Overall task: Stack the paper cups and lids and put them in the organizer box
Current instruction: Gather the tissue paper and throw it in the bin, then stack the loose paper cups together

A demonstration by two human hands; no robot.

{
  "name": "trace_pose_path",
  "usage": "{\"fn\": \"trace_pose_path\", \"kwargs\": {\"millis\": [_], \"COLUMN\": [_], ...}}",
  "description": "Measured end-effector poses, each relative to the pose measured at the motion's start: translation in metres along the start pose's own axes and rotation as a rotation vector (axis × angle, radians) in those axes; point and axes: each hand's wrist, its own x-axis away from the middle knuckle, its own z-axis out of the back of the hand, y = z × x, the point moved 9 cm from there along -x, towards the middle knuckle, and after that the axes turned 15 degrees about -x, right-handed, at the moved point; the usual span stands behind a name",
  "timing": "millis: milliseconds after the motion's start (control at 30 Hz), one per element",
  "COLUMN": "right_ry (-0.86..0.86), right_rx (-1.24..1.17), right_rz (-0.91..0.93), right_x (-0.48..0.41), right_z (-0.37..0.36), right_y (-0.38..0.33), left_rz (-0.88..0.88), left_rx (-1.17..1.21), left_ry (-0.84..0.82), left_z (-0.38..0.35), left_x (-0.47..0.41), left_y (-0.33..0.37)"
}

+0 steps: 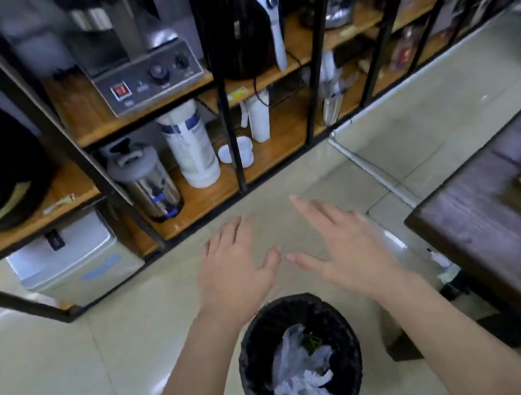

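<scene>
Both hands, left hand (pixel 235 271) & right hand (pixel 341 249), are hovering spread wide w/ nothing in grip above the bin (pixel 300 364), while white cups/lids (pixel 237 152) are sitting on the bottom shelf (pixel 281 145), prob. light, crushable, best taken by the sides.

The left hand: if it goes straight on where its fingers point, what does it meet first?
Probably the lowest wooden shelf, near the steel urn. The left hand is open and empty; depth is unclear.

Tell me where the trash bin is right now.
In the head view, the trash bin stands on the floor at bottom centre, between the forearms, just below both open hands.
</scene>
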Motion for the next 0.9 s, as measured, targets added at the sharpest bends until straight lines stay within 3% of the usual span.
{"fn": "trace_pose_path", "kwargs": {"millis": [133, 400, 633, 900], "right_ry": [0.174, 0.441, 0.582, 0.68], "right_rx": [0.043, 0.122, 0.209, 0.218], "right_rz": [-0.007, -0.118, -0.303, -0.509], "right_x": [0.003, 0.059, 0.146, 0.265], "right_z": [0.092, 0.239, 0.332, 0.403], "right_y": [-0.023, -0.009, 0.055, 0.155], "left_rz": [-0.092, -0.31, -0.552, -0.784], "left_rx": [0.039, 0.09, 0.143, 0.182], "left_ry": [0.174, 0.303, 0.312, 0.285], "left_z": [0.092, 0.196, 0.218, 0.191], "left_x": [-0.011, -0.021, -0.009, 0.038], "left_y": [0.038, 0.153, 0.294, 0.472]}}
